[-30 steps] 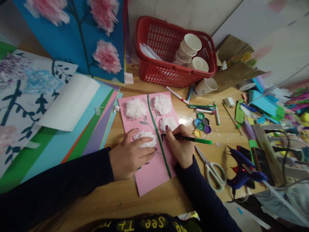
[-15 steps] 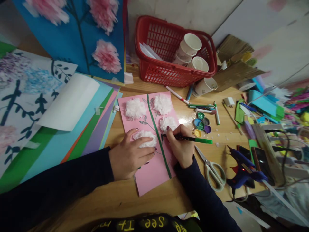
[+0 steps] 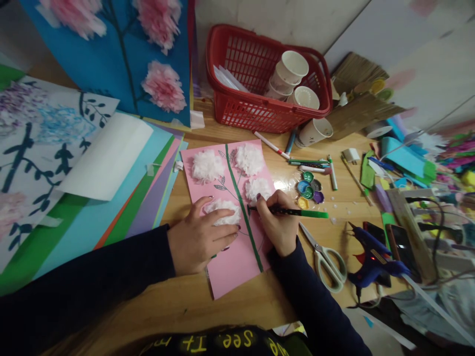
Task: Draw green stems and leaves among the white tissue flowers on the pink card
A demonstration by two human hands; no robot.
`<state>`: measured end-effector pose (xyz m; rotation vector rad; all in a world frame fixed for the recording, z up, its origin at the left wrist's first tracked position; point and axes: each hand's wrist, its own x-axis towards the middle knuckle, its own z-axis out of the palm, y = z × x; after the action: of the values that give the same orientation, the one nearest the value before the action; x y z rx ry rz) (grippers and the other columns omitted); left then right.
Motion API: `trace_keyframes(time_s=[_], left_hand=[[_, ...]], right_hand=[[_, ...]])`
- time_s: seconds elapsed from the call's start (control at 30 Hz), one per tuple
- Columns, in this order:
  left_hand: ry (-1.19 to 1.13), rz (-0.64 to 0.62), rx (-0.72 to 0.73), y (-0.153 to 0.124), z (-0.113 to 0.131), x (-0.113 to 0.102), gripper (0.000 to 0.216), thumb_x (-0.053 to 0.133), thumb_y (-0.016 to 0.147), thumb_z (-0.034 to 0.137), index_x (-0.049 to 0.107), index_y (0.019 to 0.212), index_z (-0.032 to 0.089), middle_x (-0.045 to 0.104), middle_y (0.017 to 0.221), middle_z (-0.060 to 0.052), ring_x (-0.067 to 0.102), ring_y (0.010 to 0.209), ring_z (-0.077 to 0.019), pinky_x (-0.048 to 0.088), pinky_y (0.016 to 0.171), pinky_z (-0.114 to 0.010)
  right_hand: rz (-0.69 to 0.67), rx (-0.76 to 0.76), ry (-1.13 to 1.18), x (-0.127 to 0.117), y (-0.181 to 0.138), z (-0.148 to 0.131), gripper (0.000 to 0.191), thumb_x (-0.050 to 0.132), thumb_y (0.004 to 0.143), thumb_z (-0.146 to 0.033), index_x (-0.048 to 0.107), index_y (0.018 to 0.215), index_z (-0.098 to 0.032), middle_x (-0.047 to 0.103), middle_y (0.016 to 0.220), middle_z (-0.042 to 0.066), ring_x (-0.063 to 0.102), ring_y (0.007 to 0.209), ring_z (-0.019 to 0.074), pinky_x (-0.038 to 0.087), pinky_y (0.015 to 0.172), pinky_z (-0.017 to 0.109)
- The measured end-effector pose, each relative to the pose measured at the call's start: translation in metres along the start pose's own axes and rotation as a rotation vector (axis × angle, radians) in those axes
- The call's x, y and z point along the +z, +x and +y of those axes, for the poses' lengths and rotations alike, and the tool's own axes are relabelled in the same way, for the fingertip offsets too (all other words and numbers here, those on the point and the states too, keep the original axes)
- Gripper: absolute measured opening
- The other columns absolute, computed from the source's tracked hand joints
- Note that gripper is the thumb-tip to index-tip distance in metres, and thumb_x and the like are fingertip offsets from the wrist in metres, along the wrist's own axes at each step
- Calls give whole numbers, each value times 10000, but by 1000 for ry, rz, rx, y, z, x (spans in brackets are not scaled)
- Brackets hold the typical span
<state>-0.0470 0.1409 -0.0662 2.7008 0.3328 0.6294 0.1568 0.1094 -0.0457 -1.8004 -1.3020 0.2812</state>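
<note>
A pink paper sheet (image 3: 232, 262) lies on the wooden table, with a green stem strip (image 3: 237, 190) down its middle and several white tissue flowers (image 3: 206, 165) stuck on it. My left hand (image 3: 198, 240) rests on the sheet, fingers curled over the lowest white flower (image 3: 224, 213). My right hand (image 3: 278, 222) pinches a green marker (image 3: 297, 213), its tip touching the paper just right of the stem.
A red basket (image 3: 237, 106) with paper cups stands behind. Scissors (image 3: 324, 257), a blue glue gun (image 3: 371, 259), small paint pots (image 3: 309, 190) and loose markers (image 3: 309, 165) lie to the right. Stacked coloured paper (image 3: 122, 198) and flower pictures fill the left side.
Almost nothing differs. The marker in my right hand has tilted slightly while its tip stays at the same spot by the stem; my left hand has not moved.
</note>
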Motion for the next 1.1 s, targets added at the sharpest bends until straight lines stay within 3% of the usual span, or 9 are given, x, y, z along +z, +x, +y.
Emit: trace_keyframes(time_s=[0.2, 0.33, 0.5, 0.7, 0.9, 1.0, 1.1], left_hand=[[35, 8, 9, -1, 0, 0, 337, 459, 880, 120, 604, 1176, 188, 681, 1209, -12, 440, 1272, -247, 23, 1134, -546], [95, 15, 43, -1, 2, 0, 327, 474, 884, 129, 614, 1173, 186, 682, 1205, -26, 436, 1285, -243, 29, 1137, -554], [140, 73, 114, -3, 24, 7, 279, 460, 946, 174, 612, 1180, 162, 666, 1239, -31, 439, 1282, -212, 41, 1160, -514], [15, -78, 249, -5, 39, 24, 379, 420, 922, 228, 573, 1233, 73, 619, 1298, -108, 505, 1233, -228, 362, 1066, -384], [-229, -257, 245, 1, 45, 20, 473, 447, 856, 179, 493, 1300, 22, 531, 1376, -196, 412, 1349, -244, 379, 1122, -401], [-320, -215, 213, 3, 48, 17, 440, 451, 860, 186, 517, 1269, 40, 566, 1328, -195, 449, 1319, -245, 429, 1085, -391], [-233, -157, 195, 1, 43, 13, 399, 421, 884, 146, 534, 1253, 43, 590, 1298, -188, 488, 1282, -271, 430, 1079, -427]], right_hand=[[5, 38, 114, -3, -3, 4, 328, 580, 703, -123, 345, 495, -219, 339, 467, -84, 313, 436, 74, 268, 437, 228], [131, 85, 242, -5, -6, 8, 380, 642, 774, -220, 363, 516, -219, 372, 461, -83, 357, 434, 79, 323, 465, 238], [238, 135, 372, -15, -15, 7, 335, 710, 789, -337, 442, 632, -211, 467, 488, -86, 429, 396, 80, 349, 430, 229], [85, 143, 439, -26, -41, 4, 139, 691, 797, -282, 590, 839, -196, 606, 641, -42, 517, 451, 92, 421, 454, 235], [-16, 207, 489, -24, -60, 8, 137, 662, 808, -273, 570, 753, -187, 577, 571, -46, 509, 446, 94, 408, 442, 224], [-74, 227, 524, -24, -59, 15, 189, 648, 824, -290, 540, 711, -185, 567, 531, -49, 496, 427, 91, 390, 432, 216], [-122, 220, 528, -27, -56, 21, 213, 647, 831, -285, 523, 688, -187, 558, 517, -51, 489, 425, 89, 383, 437, 216]])
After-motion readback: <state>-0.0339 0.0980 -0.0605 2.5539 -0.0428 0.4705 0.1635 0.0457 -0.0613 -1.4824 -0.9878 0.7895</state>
